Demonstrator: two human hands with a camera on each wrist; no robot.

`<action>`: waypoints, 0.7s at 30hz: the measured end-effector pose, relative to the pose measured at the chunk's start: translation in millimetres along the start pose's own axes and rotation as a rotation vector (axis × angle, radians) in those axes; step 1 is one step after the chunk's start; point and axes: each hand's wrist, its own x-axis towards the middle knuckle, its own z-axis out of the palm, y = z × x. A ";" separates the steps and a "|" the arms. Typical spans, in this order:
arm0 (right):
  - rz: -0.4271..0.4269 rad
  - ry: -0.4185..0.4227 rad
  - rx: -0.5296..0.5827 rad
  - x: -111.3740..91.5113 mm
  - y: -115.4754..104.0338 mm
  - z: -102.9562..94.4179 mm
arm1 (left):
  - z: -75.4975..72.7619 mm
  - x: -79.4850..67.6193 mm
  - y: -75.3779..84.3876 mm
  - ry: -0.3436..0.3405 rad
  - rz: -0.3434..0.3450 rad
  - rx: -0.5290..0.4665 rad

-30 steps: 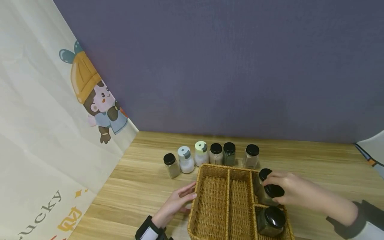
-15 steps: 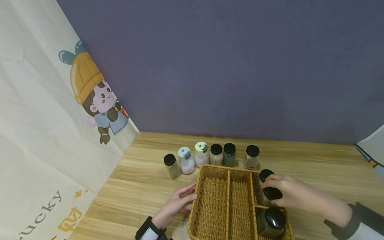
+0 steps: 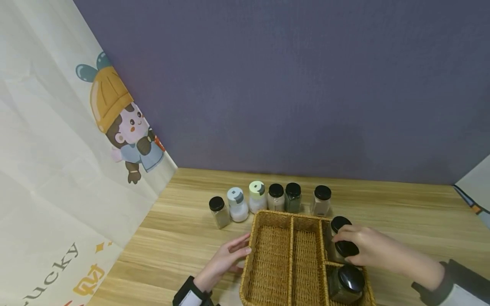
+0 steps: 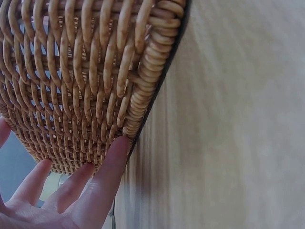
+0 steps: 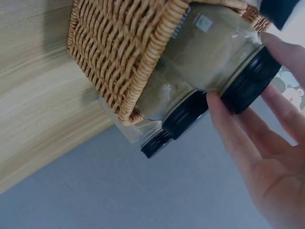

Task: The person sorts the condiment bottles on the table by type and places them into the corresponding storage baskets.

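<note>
A woven basket [image 3: 269,263] with several compartments sits at the front of the wooden table. My right hand [image 3: 367,245] pinches the black lid of a spice jar [image 5: 209,47] between thumb and fingers. That jar is in the basket's back right compartment, beside another black-lidded jar [image 3: 340,223]. A third jar [image 3: 347,282], also black-lidded, fills part of the front right compartment. At the basket's left wall, my left hand [image 3: 223,260] touches the weave with extended fingertips [image 4: 116,148]. The two long compartments on the left hold nothing.
Behind the basket stand several shakers and jars: a black-lidded jar [image 3: 219,212], a white-capped shaker [image 3: 238,206], a green-capped shaker [image 3: 257,197] and more black-lidded jars, one [image 3: 321,200] set apart on the right. A dark blue wall [image 3: 287,93] rises behind the table.
My right hand and the spice jar in it have shifted slightly left and toward the front, beside the other jar. The left hand has stayed at the basket's wall.
</note>
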 end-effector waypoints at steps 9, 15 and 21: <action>-0.006 0.002 0.018 -0.1 1.2 1.8 | 0.0 -0.3 0.4 0.015 -0.011 0.016; -0.026 0.021 0.020 -0.2 3.1 4.4 | 0.4 -0.5 0.3 0.010 -0.002 0.005; -0.024 0.009 0.040 0.3 4.3 5.3 | 0.6 -0.7 1.3 0.013 -0.004 0.016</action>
